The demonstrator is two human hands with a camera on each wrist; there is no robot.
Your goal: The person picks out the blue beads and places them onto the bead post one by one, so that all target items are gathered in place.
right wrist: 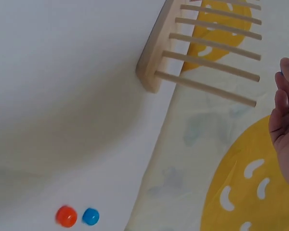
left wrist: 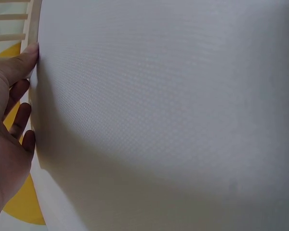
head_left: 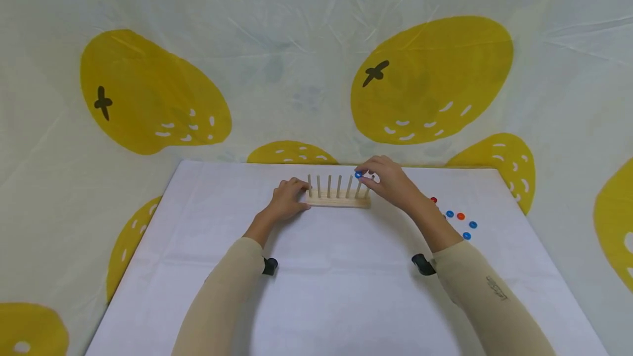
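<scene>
A wooden peg rack with several upright pegs stands near the table's far edge. My left hand grips its left end, the thumb at the front of the base and the fingers behind. In the left wrist view, the thumb touches the base's edge. Above the pegs on the right side, my right hand pinches a blue bead between thumb and fingertips. From the right wrist that bead is nearly all hidden by the fingers, which are close to the peg tips. No beads show on the visible pegs.
Loose beads lie on the white tabletop to the right: a red one, an orange one and several blue ones, such as the nearest. My right forearm partly covers another. Behind the table hangs a cloth with yellow fruit prints.
</scene>
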